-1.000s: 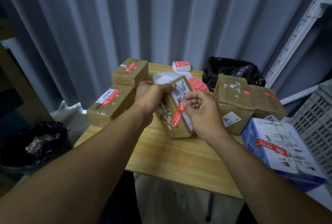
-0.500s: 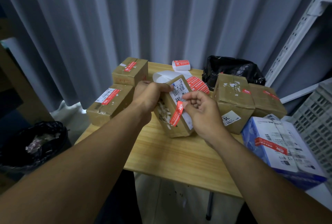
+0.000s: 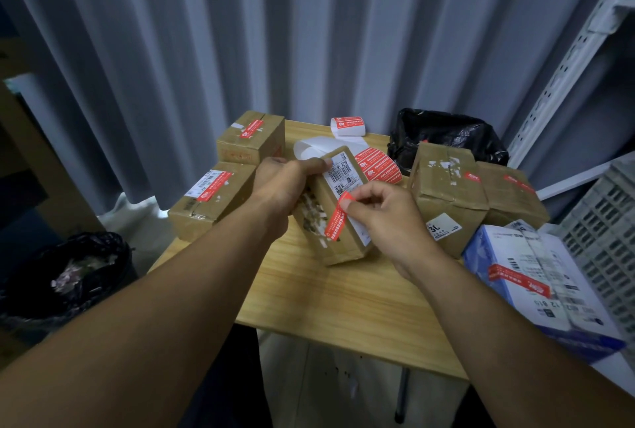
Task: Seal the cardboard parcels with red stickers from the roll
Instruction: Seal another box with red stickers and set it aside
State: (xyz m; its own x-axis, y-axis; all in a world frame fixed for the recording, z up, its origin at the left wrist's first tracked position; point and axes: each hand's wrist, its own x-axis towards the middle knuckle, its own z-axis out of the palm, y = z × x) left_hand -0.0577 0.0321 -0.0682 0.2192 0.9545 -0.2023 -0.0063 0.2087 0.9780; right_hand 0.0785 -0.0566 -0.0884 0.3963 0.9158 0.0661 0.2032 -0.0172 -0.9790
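Note:
A brown cardboard parcel (image 3: 340,245) with a white barcode label stands tilted at the middle of the wooden table (image 3: 343,304). My left hand (image 3: 285,187) grips its upper left end. My right hand (image 3: 381,214) pinches the upper end of a red sticker (image 3: 335,223), whose lower part lies along the parcel's edge. The red sticker roll (image 3: 378,166), with white backing paper (image 3: 319,147) trailing from it, lies just behind the parcel.
Two sealed parcels (image 3: 213,200) (image 3: 251,139) lie at the left, two more (image 3: 446,200) (image 3: 512,197) at the right. A small sticker roll (image 3: 347,127) and a black bag (image 3: 446,139) sit at the back. A blue-white box (image 3: 536,286) and grey crate (image 3: 604,231) are right, a black-lined bin (image 3: 68,276) left.
My right hand has shifted slightly up and right along the parcel, still pinching the sticker's top end. The sticker lies flatter against the parcel's edge. The left hand keeps its grip.

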